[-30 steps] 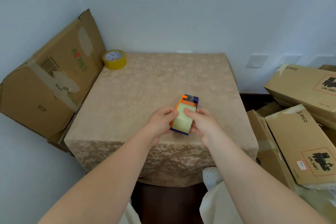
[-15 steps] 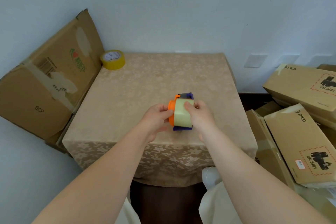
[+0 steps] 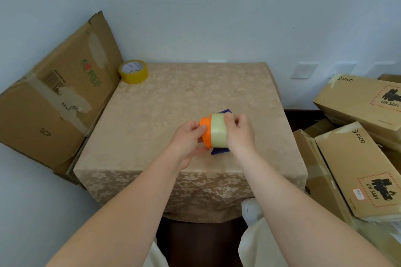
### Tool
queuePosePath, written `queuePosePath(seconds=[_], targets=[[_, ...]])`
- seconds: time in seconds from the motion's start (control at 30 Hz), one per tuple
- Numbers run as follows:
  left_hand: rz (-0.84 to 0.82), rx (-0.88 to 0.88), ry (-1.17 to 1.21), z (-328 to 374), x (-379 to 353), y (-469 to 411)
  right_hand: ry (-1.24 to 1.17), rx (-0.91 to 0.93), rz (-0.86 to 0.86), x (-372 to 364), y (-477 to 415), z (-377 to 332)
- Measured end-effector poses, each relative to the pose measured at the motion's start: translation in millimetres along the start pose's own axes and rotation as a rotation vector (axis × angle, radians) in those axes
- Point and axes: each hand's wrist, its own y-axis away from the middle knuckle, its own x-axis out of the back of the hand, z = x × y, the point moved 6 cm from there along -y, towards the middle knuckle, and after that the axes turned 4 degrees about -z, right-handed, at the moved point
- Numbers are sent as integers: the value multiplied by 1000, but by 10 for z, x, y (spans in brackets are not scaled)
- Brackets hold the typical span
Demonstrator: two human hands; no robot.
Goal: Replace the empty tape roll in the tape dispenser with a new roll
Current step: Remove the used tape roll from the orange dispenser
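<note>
Soft, even daylight; faint shadows; wide-angle bending at edges.

We are reading "SCP" on the flattened carton (image 3: 56,102) left of the tabletop (image 3: 186,93); right of it, "PICO" and "UN 3481" are showing on the upper box (image 3: 355,102) and the nearer box (image 3: 358,169).

You have 2 hands in view, the left hand (image 3: 188,136) and the right hand (image 3: 237,134), holding 1 tape dispenser (image 3: 213,133) between them. You have 1 table (image 3: 178,97), 1 yellow tape roll (image 3: 133,71), 1 flattened cardboard box (image 3: 58,93) at your left, and at least 3 cardboard boxes (image 3: 360,171) at your right.
</note>
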Motion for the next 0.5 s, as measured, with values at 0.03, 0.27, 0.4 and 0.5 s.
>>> queuePosePath(seconds=[0.03,0.27,0.4,0.5], targets=[[2,10,11,-11,11,6,96,80,-34,-12,12,-45],[13,39,49,-47,28,-9,156,111,-189,-90,62,-30],[32,32,25,-54,35,-39,-358,-253,-108,-22,77,143],[57,-17,-82,-15,47,-58,-111,-102,-22,84,31,62]])
